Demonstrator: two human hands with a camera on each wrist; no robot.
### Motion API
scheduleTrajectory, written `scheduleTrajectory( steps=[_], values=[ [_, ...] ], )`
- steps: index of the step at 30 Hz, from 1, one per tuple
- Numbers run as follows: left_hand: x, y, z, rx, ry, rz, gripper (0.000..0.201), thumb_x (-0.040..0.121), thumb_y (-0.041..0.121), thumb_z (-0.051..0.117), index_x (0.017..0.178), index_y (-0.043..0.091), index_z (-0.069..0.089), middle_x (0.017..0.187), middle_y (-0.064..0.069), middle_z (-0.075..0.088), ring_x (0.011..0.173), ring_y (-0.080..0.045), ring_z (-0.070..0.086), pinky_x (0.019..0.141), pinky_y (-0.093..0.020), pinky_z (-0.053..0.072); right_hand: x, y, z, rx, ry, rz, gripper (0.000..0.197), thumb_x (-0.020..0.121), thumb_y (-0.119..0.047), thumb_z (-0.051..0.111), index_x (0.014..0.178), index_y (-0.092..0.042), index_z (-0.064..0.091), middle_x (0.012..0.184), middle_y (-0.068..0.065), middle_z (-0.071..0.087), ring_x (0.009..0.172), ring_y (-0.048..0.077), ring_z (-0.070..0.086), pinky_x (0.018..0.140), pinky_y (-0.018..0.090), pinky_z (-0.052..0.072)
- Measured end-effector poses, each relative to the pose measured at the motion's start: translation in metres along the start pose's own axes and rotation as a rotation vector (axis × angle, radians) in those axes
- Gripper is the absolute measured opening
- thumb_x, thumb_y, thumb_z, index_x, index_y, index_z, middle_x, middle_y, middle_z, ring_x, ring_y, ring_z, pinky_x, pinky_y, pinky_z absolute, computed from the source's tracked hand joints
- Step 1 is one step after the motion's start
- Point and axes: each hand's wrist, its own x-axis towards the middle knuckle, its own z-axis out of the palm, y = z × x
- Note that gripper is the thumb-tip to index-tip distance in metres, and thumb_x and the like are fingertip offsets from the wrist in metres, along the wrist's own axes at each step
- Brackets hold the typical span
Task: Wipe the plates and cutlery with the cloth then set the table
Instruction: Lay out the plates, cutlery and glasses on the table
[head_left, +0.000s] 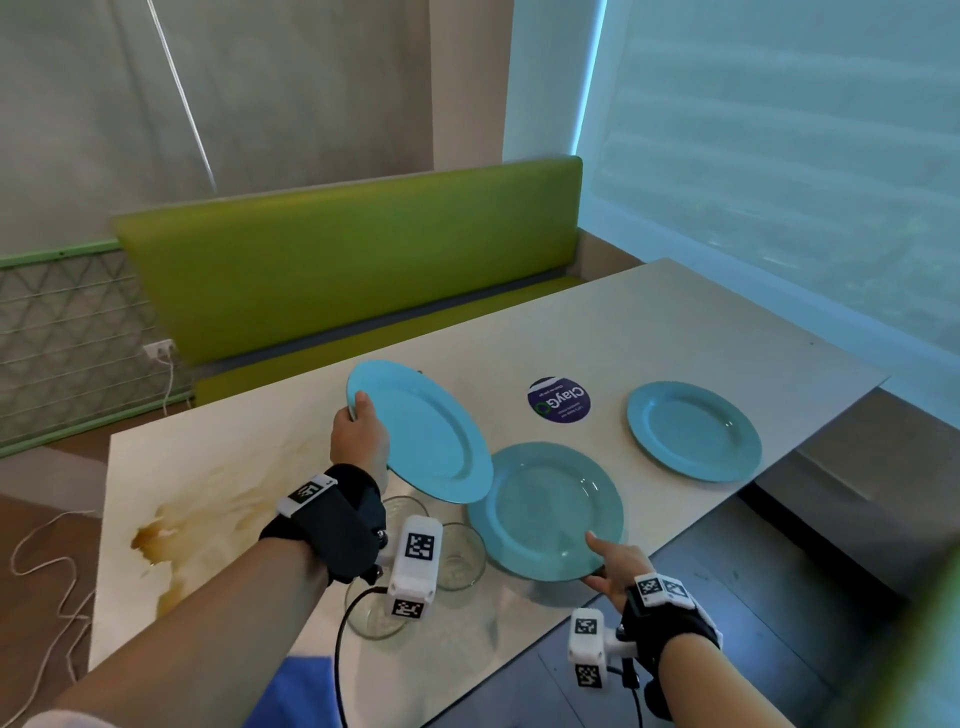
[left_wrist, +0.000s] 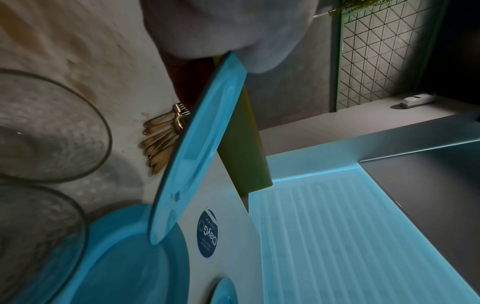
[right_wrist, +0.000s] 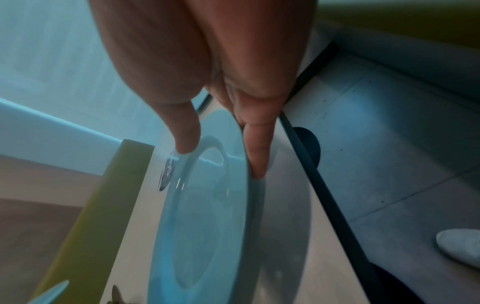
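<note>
Head view: the left hand (head_left: 358, 434) pinches the rim of a tilted round blue plate (head_left: 423, 434) above the pale tabletop (head_left: 649, 322); its lower edge overlaps a second blue plate (head_left: 545, 512), pinched at 4 o'clock by the right hand (head_left: 615, 566). A third blue plate (head_left: 693, 431) lies at 2 o'clock beyond a round purple sticker (head_left: 559, 399). Clear glass bowls (head_left: 460, 556) sit behind the wrist camera.

Left wrist view: gold cutlery (left_wrist: 161, 142) lies half hidden behind the lifted plate.

Right wrist view: thumb on top, fingers (right_wrist: 255, 152) beneath the rim.
</note>
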Motion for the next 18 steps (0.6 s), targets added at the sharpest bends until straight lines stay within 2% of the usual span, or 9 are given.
scheduleTrajectory(
  steps=[5, 7, 9, 12, 13, 14, 16, 17, 18],
  values=[
    [-0.002, -0.001, -0.003, -0.048, -0.05, -0.014, 0.049, 0.099, 0.044, 0.032, 0.125, 0.007, 0.05, 0.124, -0.016, 0.058, 0.111, -0.034, 0.057, 0.098, -0.045, 0.048, -0.001, -0.001, -0.003, -0.231, 0.061, -0.006, 0.042, 0.084, -0.011, 0.066, 0.12, 0.009, 0.053, 0.094, 0.02, 0.06, 0.092, 0.033, 0.058, 0.058, 0.032, 0.054],
    [-0.003, 0.0, -0.002, -0.05, -0.076, -0.024, 0.05, 0.098, 0.045, 0.032, 0.126, 0.007, 0.049, 0.124, -0.015, 0.058, 0.111, -0.034, 0.057, 0.098, -0.045, 0.048, -0.004, -0.005, -0.004, -0.306, 0.048, -0.014, 0.045, 0.085, -0.011, 0.066, 0.122, 0.009, 0.052, 0.1, 0.018, 0.057, 0.093, 0.031, 0.055, 0.071, 0.035, 0.054],
    [-0.005, 0.003, -0.001, -0.048, -0.101, -0.024, 0.05, 0.098, 0.045, 0.032, 0.127, 0.008, 0.049, 0.124, -0.014, 0.057, 0.112, -0.033, 0.056, 0.097, -0.046, 0.048, -0.011, -0.011, -0.003, -0.391, 0.052, -0.008, 0.047, 0.086, -0.013, 0.064, 0.125, 0.008, 0.049, 0.111, 0.02, 0.055, 0.101, 0.033, 0.055, 0.085, 0.039, 0.051],
    [-0.008, 0.008, 0.002, -0.051, -0.142, -0.03, 0.052, 0.098, 0.046, 0.033, 0.129, 0.007, 0.048, 0.126, -0.014, 0.056, 0.113, -0.033, 0.056, 0.099, -0.045, 0.047, -0.018, -0.023, -0.005, -0.543, 0.159, -0.036, 0.045, 0.086, -0.016, 0.064, 0.123, 0.007, 0.052, 0.125, 0.022, 0.055, 0.112, 0.037, 0.055, 0.094, 0.041, 0.049],
    [-0.008, 0.01, 0.003, -0.056, -0.156, -0.031, 0.052, 0.098, 0.046, 0.033, 0.129, 0.007, 0.047, 0.126, -0.014, 0.056, 0.113, -0.032, 0.056, 0.098, -0.043, 0.048, -0.02, -0.028, -0.005, -0.565, 0.183, -0.051, 0.04, 0.087, -0.016, 0.063, 0.119, 0.007, 0.055, 0.12, 0.023, 0.058, 0.107, 0.037, 0.057, 0.091, 0.043, 0.051],
    [-0.009, 0.012, 0.005, -0.072, -0.177, -0.043, 0.053, 0.098, 0.046, 0.034, 0.13, 0.007, 0.047, 0.125, -0.013, 0.056, 0.113, -0.032, 0.056, 0.097, -0.041, 0.049, -0.022, -0.032, -0.004, -0.546, 0.18, -0.047, 0.031, 0.087, -0.014, 0.062, 0.111, 0.005, 0.057, 0.106, 0.023, 0.06, 0.093, 0.035, 0.06, 0.08, 0.042, 0.054],
    [-0.01, 0.018, 0.01, -0.118, -0.22, -0.062, 0.053, 0.097, 0.047, 0.035, 0.133, 0.008, 0.046, 0.126, -0.011, 0.057, 0.113, -0.031, 0.057, 0.097, -0.041, 0.049, -0.027, -0.041, 0.003, -0.398, 0.134, -0.042, 0.013, 0.089, -0.012, 0.06, 0.086, -0.001, 0.054, 0.068, 0.015, 0.051, 0.057, 0.025, 0.05, 0.05, 0.035, 0.048],
    [-0.008, 0.019, 0.015, -0.135, -0.236, -0.064, 0.054, 0.096, 0.048, 0.036, 0.134, 0.009, 0.045, 0.125, -0.01, 0.058, 0.113, -0.03, 0.058, 0.098, -0.042, 0.048, -0.026, -0.046, 0.006, -0.314, 0.112, -0.045, 0.019, 0.091, -0.015, 0.059, 0.077, -0.004, 0.051, 0.056, 0.011, 0.045, 0.047, 0.02, 0.044, 0.043, 0.03, 0.043],
    [-0.008, 0.021, 0.019, -0.153, -0.263, -0.078, 0.055, 0.096, 0.049, 0.036, 0.133, 0.01, 0.046, 0.124, -0.009, 0.059, 0.112, -0.03, 0.059, 0.099, -0.043, 0.048, -0.028, -0.053, 0.011, -0.25, 0.081, -0.051, 0.025, 0.092, -0.02, 0.056, 0.074, -0.007, 0.048, 0.053, 0.009, 0.044, 0.045, 0.019, 0.044, 0.043, 0.028, 0.043]
  ],
)
